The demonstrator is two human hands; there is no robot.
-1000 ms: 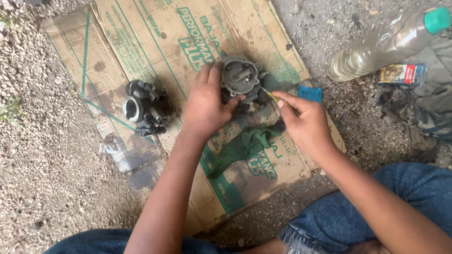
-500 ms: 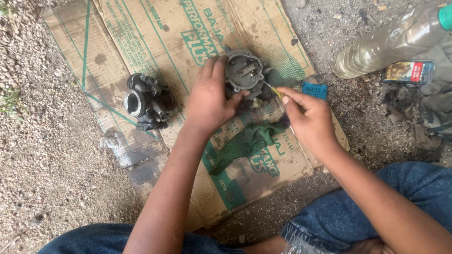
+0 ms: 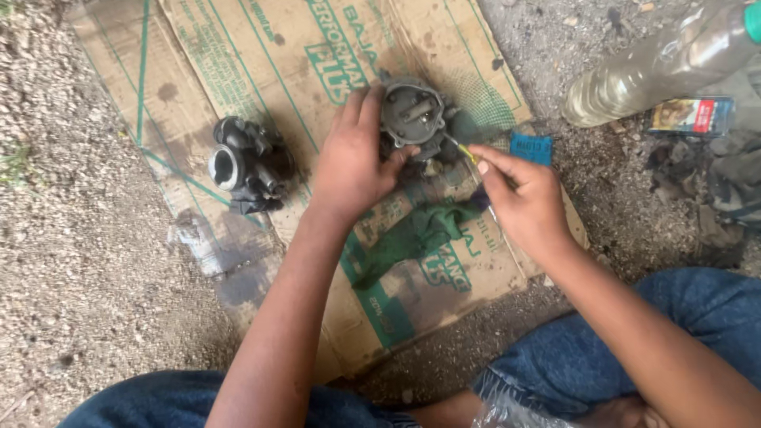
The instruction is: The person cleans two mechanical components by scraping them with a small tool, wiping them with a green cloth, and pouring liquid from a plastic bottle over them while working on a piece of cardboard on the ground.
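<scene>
A dirty grey carburetor body rests on a flattened cardboard sheet laid on gravel. My left hand grips its left side and steadies it. My right hand pinches a thin tool with a yellow-green handle, its tip at the carburetor's right edge. A second dark carburetor part lies on the cardboard to the left, apart from both hands. A green rag lies below the carburetor, between my wrists.
A clear plastic bottle with pale liquid lies at the upper right beside a small printed box and dark cloth. A small blue piece sits by my right hand. My jeans-clad legs frame the bottom.
The view has shifted slightly. Both hands stay on the carburetor; my right hand has brought the thin tool's tip closer against its right side.
</scene>
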